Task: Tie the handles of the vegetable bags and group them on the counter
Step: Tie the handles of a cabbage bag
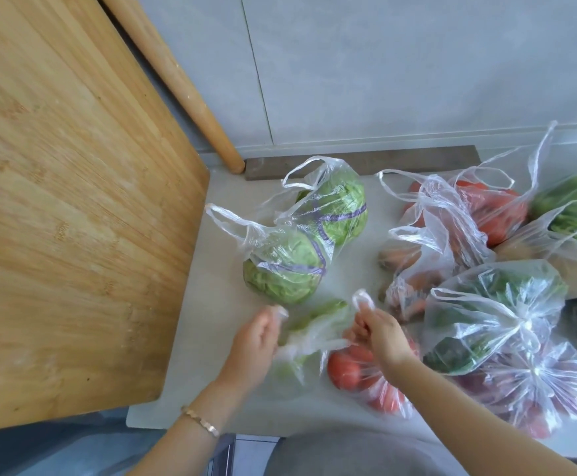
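Now, at the front of the counter (211, 355): a small bag (302, 341) holding something green lies between the two hands. The left hand (257, 341) has its fingers curled and pinches the left handle (279, 312) at the fingertips; there is some motion blur. The right hand (379, 333) is closed round the right handle (362, 300), and the loop stands up above the knuckles. The two handles are held apart and are not knotted. A bracelet (200, 420) sits on the left wrist.

Just behind the small bag is a lettuce bag (300, 242) with two heads inside, handles loose. Under the right wrist is a tomato bag (359, 372), touching the small bag.

To the right, a knotted bag of dark greens (486, 324) rests against a knotted bag of purple vegetables (537, 379). A carrot bag (407, 283) lies between these and the lettuce, untied. Farther back is a second tomato bag (489, 207) with open handles, and a leafy bag (572, 207) lies at the right edge.

On the left, a wooden cutting board (67, 201) overlaps the counter. Behind it a rolling pin (184, 84) leans along the wall (383, 63).
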Demonstrator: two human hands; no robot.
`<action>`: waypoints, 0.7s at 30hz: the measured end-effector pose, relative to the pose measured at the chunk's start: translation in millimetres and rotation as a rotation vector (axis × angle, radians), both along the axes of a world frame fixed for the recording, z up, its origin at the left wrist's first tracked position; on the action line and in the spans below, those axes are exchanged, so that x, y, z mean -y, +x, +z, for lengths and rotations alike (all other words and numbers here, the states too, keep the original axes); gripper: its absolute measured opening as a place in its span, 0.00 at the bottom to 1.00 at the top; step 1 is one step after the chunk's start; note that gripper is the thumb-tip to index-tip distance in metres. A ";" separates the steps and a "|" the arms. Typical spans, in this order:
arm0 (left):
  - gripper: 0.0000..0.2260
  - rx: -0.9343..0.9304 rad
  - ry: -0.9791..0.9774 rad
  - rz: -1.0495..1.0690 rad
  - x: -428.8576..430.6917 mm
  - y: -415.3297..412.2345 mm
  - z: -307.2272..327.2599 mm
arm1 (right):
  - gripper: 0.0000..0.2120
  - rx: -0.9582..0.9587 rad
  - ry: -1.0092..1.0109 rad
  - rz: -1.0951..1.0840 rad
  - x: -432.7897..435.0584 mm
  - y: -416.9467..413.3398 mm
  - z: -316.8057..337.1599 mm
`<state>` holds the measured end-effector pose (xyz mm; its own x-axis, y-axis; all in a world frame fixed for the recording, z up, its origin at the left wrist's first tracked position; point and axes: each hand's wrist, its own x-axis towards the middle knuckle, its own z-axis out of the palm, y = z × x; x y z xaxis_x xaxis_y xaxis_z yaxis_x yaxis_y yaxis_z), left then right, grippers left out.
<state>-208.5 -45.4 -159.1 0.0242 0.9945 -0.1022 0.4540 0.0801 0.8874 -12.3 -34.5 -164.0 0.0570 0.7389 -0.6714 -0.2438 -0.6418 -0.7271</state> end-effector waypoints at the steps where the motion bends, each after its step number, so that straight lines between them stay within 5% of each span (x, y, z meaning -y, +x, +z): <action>1: 0.11 -0.200 0.141 -0.210 5.8 0.8 -6.6 | 0.20 0.217 0.119 0.153 1.7 -2.2 -1.6; 4: 0.05 -0.516 0.313 -0.315 16.1 3.3 -27.1 | 0.09 0.618 0.504 0.631 -1.0 -9.3 -5.4; 7: 0.05 -0.771 0.219 -0.206 27.7 2.7 -50.8 | 0.18 0.909 0.623 1.106 -7.7 -16.6 -21.8; 11: 0.05 -0.777 0.153 -0.296 34.1 -1.2 -63.0 | 0.20 1.252 0.653 1.315 -6.7 -20.7 -42.4; 18: 0.14 -0.569 -0.003 -0.333 26.9 -6.6 -68.5 | 0.20 1.256 0.706 1.332 -14.5 -24.2 -38.7; 21: 0.17 -0.382 -0.058 -0.166 20.0 -2.6 -43.4 | 0.18 0.947 0.569 1.183 -16.3 -19.1 -23.7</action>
